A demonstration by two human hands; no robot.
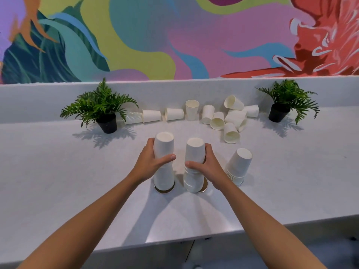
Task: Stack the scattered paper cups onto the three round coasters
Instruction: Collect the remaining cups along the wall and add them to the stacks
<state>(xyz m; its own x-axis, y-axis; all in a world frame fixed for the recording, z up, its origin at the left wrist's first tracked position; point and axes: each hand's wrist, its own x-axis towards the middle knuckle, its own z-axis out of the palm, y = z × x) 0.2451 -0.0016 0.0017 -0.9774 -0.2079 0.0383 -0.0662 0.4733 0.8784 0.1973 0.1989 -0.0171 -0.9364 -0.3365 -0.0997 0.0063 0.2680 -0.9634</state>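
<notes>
Paper cup stacks (pixel 238 166), three; left hand (pixel 148 163), right hand (pixel 209 165) fingers (pixel 208 149) around one each.

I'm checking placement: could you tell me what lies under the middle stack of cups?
Under the middle stack, a round coaster peeks out on the right; the stack covers the rest.
</notes>
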